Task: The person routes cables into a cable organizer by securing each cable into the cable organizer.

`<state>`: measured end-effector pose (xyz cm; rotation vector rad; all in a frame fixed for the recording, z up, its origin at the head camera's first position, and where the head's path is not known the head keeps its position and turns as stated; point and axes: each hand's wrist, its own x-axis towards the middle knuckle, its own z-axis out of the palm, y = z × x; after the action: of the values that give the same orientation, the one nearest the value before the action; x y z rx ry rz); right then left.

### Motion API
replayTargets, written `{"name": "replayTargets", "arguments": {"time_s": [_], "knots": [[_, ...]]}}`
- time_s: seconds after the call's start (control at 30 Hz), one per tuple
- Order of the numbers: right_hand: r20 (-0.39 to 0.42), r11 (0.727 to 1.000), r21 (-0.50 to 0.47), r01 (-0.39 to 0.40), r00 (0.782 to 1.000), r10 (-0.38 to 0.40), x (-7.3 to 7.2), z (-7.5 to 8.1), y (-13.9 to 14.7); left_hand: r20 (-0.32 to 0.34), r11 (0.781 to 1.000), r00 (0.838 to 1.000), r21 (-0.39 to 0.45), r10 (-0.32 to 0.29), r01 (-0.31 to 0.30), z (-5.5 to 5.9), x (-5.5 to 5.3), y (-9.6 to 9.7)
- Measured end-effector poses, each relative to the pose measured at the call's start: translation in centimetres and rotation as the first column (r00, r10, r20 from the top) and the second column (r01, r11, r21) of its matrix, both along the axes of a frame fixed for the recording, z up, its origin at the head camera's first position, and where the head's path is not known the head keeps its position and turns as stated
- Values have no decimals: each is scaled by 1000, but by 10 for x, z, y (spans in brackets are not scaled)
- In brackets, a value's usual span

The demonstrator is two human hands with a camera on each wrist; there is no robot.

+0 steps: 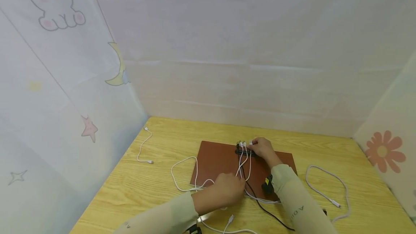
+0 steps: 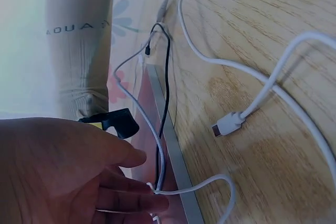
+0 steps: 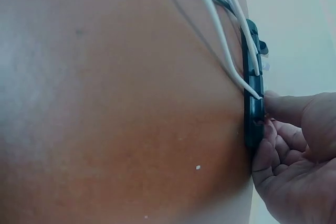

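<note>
A slim black cable holder [image 1: 241,152] lies along the far edge of a brown board [image 1: 214,158], with several cable ends seated in its slots. At the holder's right end my right hand [image 1: 264,148] pinches a white cable [image 1: 250,161] near its plug [image 1: 251,142]. In the right wrist view, the thumb and fingers of that hand [image 3: 302,145] are at the holder's [image 3: 254,108] outer side, and the plug is hidden. My left hand [image 1: 227,189] hovers over the board's near edge. In the left wrist view, its thumb and fingers are apart, beside a white cable [image 2: 210,181].
A black plug with a yellow label [image 1: 268,185] sits near my right sleeve. A short white cable [image 1: 141,151] lies at the table's left, a longer white cable [image 1: 346,187] at the right. Another white connector [image 1: 231,219] lies in front. Printed cloth walls enclose the wooden table [image 1: 130,187].
</note>
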<state>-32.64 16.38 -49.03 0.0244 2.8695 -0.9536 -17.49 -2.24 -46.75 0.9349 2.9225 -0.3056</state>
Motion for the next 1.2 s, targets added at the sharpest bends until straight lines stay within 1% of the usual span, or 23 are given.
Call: {"name": "replayTargets", "arguments": {"time_s": [0.17, 0.27, 0.33, 0.47, 0.57, 0.67, 0.73, 0.83, 0.9, 1.0, 1.07, 1.13, 1.2], "knots": [[-3, 999, 41, -31, 999, 32, -2, 0, 2, 26, 999, 1000, 36, 2, -3, 6, 0, -12], [1, 996, 73, -51, 999, 51, -2, 4, 3, 38, 999, 999, 50, 3, -5, 13, -3, -21], [7, 995, 93, -48, 999, 47, -1, 6, 3, 39, 998, 999, 63, 10, -13, 18, -6, -28], [39, 993, 112, -37, 999, 33, 0, 9, 3, 13, 993, 999, 110, 44, -45, 24, -14, -45], [62, 993, 114, -40, 998, 33, 1, 10, 3, -4, 987, 998, 152, 63, -62, 26, -21, -61], [70, 992, 118, -36, 997, 27, 1, 11, 4, -5, 977, 997, 200, 78, -76, 29, -29, -78], [66, 992, 125, -29, 998, 21, 1, 11, 4, 2, 967, 995, 234, 101, -99, 31, -35, -90], [57, 992, 127, -23, 998, 16, 0, 12, 5, 34, 944, 986, 284, 163, -166, 27, -46, -111], [61, 991, 127, -30, 998, 23, -1, 12, 4, 58, 921, 974, 317, 221, -227, 23, -53, -126], [67, 991, 129, -41, 997, 32, 0, 13, 3, 106, 875, 948, 367, 299, -317, 19, -65, -154], [60, 989, 138, -52, 997, 44, 0, 13, 2, 134, 839, 927, 394, 350, -374, 17, -73, -173], [45, 987, 149, -58, 998, 52, 1, 13, 2, 141, 808, 907, 414, 397, -418, 15, -82, -193], [39, 986, 155, -61, 998, 56, 1, 13, 2, 140, 783, 887, 423, 441, -456, 11, -90, -212]]}}
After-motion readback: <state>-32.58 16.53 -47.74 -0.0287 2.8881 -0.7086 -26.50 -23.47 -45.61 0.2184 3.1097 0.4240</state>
